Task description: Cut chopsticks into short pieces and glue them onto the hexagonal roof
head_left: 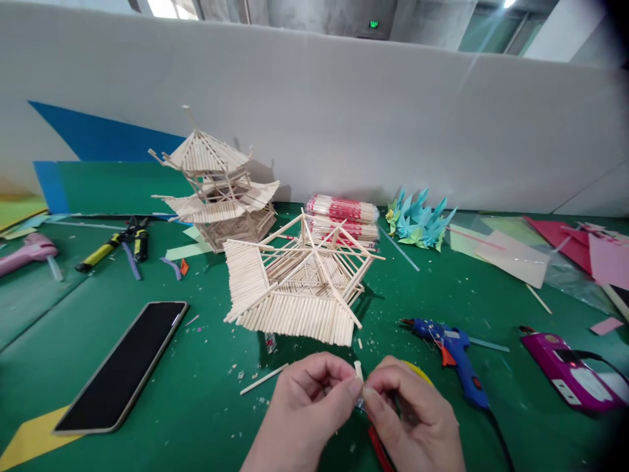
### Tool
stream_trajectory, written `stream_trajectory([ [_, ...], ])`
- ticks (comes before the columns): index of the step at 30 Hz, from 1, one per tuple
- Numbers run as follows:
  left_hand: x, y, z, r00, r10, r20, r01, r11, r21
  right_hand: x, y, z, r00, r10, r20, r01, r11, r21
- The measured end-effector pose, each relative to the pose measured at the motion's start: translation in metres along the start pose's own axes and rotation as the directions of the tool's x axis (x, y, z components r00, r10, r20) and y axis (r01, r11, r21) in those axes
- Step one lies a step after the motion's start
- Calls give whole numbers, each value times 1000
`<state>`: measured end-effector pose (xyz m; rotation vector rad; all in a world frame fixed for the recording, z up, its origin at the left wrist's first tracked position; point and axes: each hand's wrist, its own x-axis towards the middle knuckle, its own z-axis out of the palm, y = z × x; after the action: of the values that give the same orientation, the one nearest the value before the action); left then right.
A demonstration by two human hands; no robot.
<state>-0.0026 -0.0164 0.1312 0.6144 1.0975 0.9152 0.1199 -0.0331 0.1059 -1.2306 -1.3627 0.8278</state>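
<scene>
Green tabletop [206, 387] bears stick model [307, 283]; pale partition [314, 118], grey wall [314, 13] beyond.

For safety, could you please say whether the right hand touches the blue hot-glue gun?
Apart: the head view shows tabletop between the right hand and the blue hot-glue gun.

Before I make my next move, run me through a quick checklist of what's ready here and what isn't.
1. Short wooden stick pinched at the fingertips of left hand and right hand: ok.
2. Red-handled tool free of the right hand's grip: cannot tell; the hand hides much of it.
3. Blue glue gun with its nozzle clear of the nearer stick pagoda model: ok.
4. Glue gun hot: cannot tell.
5. Nearer model's roof fully covered: not ok; some sections show open rafters.
6. Green tabletop free of debris: not ok; scraps are scattered about.
</scene>
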Motion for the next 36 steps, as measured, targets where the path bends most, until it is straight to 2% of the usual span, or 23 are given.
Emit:
stream_trajectory([
  [3,0,-1,-2,999,36,-5,-36,999,-16,-1,-1,7,984,180,-8,-176,967,184],
  [5,1,0,-2,998,68,-10,-68,997,-21,-1,-2,10,967,253,14,-246,926,287],
  [9,2,2,-1,997,80,-10,-81,996,-42,-2,-2,15,969,247,-14,-225,904,364],
  [13,4,0,-4,998,52,26,-51,998,-30,0,1,18,980,181,-81,-154,952,265],
  [16,7,-6,-11,999,44,-9,-44,999,8,5,5,15,979,174,-104,-159,978,135],
  [19,13,-14,-18,1000,-1,-13,0,1000,-19,11,11,9,988,143,-54,-143,990,-2],
  [22,20,-21,-22,996,-81,34,85,986,-142,15,16,5,994,107,5,-106,989,-101],
  [25,25,-24,-20,988,-133,84,151,950,-275,17,16,6,995,96,-3,-95,986,-134],
  [28,27,-24,-18,986,-125,111,157,921,-355,18,15,7,997,79,-20,-81,988,-134],
  [33,29,-24,-17,986,-89,143,141,900,-413,20,14,12,996,67,-53,-74,988,-136],
  [36,32,-25,-18,985,-76,156,137,893,-430,20,14,15,988,98,-118,-112,987,-118],
])
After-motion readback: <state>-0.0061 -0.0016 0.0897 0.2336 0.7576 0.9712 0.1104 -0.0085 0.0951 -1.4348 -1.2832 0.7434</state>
